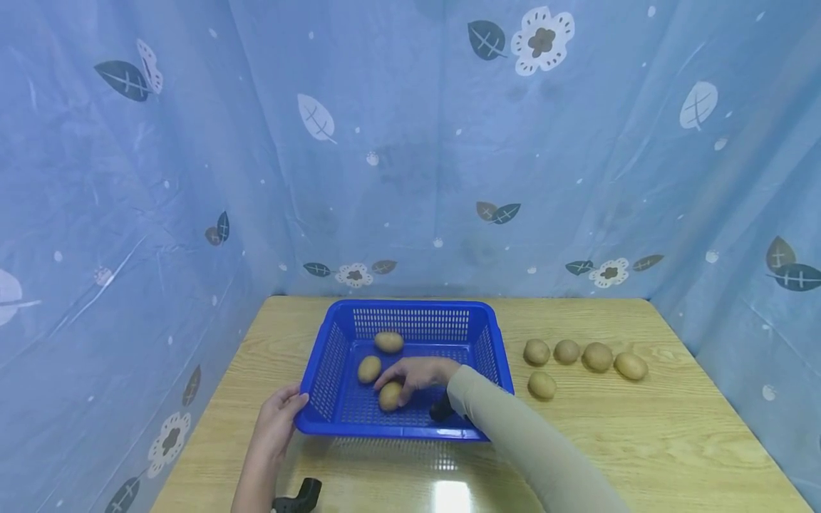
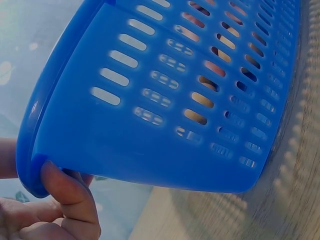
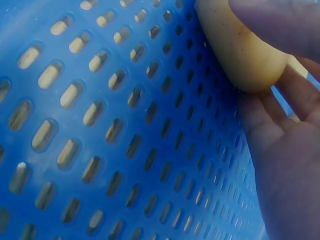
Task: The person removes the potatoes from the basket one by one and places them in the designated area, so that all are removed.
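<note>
The potato (image 1: 388, 397) is inside the blue perforated basket (image 1: 410, 432), held between the thumb and curled fingers of your right hand (image 1: 415, 375). Two other potatoes (image 1: 368, 369) lie beyond it. Your left hand (image 1: 278, 413) grips the basket's near-left corner; five loose potatoes (image 1: 542, 385) lie rightward on the wooden table (image 1: 654, 442).

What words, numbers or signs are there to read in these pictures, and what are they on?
None: I can see no words, numbers, brands or signs.
The blue basket, potatoes and table show no writing.
The curtain has only printed leaves and flowers.
</note>
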A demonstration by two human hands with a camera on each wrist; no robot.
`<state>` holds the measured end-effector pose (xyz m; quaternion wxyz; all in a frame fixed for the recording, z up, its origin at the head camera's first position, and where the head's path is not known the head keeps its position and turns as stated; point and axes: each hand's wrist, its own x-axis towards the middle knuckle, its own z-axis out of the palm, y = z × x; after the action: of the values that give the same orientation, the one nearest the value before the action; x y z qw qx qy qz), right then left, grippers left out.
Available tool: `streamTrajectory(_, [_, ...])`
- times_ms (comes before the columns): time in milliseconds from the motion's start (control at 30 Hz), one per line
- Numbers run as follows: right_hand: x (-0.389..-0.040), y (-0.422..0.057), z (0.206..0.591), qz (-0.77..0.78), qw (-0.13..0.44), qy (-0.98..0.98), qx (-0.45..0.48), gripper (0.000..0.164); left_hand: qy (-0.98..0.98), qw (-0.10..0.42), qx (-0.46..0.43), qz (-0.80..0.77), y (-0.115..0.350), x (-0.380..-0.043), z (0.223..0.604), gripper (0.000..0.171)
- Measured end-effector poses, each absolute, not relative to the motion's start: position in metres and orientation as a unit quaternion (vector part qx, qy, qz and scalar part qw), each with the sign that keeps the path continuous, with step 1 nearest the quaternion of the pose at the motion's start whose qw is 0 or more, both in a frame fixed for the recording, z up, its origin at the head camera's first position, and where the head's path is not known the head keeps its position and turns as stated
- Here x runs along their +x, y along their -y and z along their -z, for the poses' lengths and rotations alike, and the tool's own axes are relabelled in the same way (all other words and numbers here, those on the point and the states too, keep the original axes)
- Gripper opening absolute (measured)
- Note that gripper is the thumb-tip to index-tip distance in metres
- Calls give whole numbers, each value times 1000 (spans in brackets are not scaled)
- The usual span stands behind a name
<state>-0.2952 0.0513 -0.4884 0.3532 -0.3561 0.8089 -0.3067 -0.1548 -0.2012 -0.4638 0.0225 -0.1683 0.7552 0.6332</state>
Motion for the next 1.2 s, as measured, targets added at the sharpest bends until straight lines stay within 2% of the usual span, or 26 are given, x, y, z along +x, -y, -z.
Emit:
streamTrajectory(300, [-296, -53, 490, 314, 358, -806, -351, 56, -756, 18, -166, -633, 201, -155, 465, 41])
streamTrajectory(1200, [-301, -55, 491, 347, 320, -812, -344, 43, -761, 19, -170, -626, 201, -155, 465, 43])
